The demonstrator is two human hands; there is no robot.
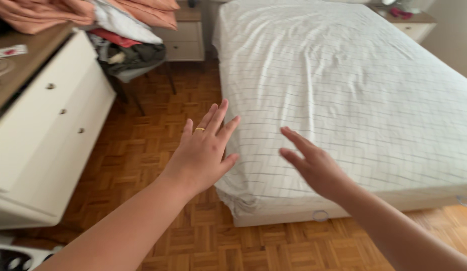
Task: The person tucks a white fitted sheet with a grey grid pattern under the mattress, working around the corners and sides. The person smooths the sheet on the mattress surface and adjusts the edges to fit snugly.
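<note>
Parquet strip (158, 120) btwn white dresser (47, 135) and bed (344, 90) is open, wide enough for both arms. Cluttered chair (130, 60) blocks its far end; nightstand (183, 35) sits behind. Mattress top flat, w/ nothing on it.

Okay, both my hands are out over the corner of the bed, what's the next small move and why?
Probably lower both hands onto the fitted sheet at the near corner. The left hand and right hand hover open and empty above it, and the fabric there looks bunched and wrinkled.
</note>
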